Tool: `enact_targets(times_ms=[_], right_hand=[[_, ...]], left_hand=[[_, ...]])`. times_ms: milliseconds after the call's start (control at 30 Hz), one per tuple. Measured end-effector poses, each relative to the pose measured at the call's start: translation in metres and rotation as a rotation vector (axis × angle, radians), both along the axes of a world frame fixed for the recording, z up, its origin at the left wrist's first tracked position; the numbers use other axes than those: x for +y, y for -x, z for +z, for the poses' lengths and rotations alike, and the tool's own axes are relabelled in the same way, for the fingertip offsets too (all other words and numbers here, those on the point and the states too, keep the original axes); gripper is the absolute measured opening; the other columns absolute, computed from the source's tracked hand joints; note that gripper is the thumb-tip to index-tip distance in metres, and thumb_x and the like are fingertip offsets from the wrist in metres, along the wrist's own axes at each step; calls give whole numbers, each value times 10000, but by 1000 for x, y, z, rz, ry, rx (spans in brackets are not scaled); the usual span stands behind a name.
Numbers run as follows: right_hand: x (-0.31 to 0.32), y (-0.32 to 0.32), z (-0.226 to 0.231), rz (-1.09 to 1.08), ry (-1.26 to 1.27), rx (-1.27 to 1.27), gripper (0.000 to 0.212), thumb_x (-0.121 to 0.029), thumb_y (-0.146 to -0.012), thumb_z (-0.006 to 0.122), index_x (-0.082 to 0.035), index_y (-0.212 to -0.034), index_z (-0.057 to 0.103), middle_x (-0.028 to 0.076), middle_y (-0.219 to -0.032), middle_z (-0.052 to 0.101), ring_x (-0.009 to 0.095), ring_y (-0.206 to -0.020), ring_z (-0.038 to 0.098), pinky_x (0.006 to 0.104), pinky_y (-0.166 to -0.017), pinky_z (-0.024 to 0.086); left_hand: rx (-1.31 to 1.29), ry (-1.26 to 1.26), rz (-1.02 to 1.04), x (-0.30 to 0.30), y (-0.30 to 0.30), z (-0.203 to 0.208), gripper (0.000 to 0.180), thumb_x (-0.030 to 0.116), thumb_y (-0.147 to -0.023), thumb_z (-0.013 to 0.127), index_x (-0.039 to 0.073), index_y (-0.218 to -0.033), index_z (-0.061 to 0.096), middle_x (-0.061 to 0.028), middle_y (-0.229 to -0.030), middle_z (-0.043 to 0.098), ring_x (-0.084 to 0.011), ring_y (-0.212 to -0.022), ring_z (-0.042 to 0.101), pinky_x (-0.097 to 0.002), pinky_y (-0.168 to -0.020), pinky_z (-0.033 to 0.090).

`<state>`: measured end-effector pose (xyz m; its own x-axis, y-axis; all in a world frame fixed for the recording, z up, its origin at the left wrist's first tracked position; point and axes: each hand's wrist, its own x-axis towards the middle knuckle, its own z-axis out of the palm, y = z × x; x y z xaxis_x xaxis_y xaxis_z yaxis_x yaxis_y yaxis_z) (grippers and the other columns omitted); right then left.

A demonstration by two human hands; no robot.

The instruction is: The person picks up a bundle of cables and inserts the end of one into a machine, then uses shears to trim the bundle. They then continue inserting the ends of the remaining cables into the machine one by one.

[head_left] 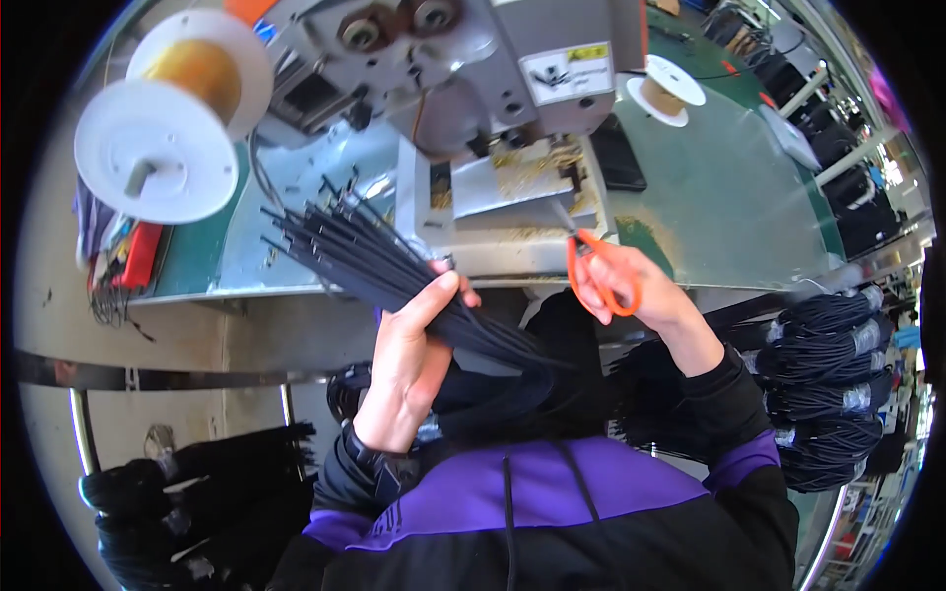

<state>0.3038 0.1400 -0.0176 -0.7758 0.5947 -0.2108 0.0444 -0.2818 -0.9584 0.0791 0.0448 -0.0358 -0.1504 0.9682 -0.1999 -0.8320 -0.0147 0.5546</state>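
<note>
A thick bundle of black cords [345, 258] lies in my left hand [414, 340], whose fingers and thumb wrap around it. The cut ends fan out to the upper left over the table's edge, and the other end hangs down toward my lap. My right hand [636, 286] grips orange-handled scissors [576, 258], with fingers in the loops. Their blades point up at the metal bed [512, 192] of the machine [463, 69], where gold-coloured scraps are scattered. Whether the blade tips touch the bed I cannot tell.
A large white spool of gold strip [158, 148] stands at the left, and a smaller spool [666, 91] at the back right. Beside the machine lies a black flat object [619, 153]. Bundled black cords hang on racks at the right [828, 394] and lower left [197, 502].
</note>
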Motion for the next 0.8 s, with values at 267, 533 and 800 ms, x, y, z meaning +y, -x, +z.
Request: enact_targets(times_ms=[267, 533, 800], right_hand=[[-16, 63, 26, 417, -1033, -350, 507, -438, -643, 686, -18, -809, 456, 39, -662, 414, 189, -630, 425, 314, -624, 349], [-12, 96, 36, 509, -953, -494, 481, -425, -656, 674, -42, -663, 383, 49, -635, 384, 229, -597, 386, 327, -605, 295], [-14, 94, 41, 501, -1033, -471, 451, -401, -671, 666, -48, -641, 388, 52, -601, 371, 229, -564, 363, 327, -603, 286]], left_hand=[[128, -9, 84, -25, 20, 0, 151, 2, -729, 617, 10, -857, 538, -93, -759, 564, -185, -681, 545, -275, -679, 427], [196, -34, 35, -35, 25, 0, 162, -6, -717, 629, -4, -853, 541, -82, -750, 568, -163, -683, 551, -261, -671, 429], [233, -32, -14, -35, 28, -2, 167, -12, -713, 630, -11, -854, 540, -75, -760, 565, -160, -681, 552, -261, -673, 430]])
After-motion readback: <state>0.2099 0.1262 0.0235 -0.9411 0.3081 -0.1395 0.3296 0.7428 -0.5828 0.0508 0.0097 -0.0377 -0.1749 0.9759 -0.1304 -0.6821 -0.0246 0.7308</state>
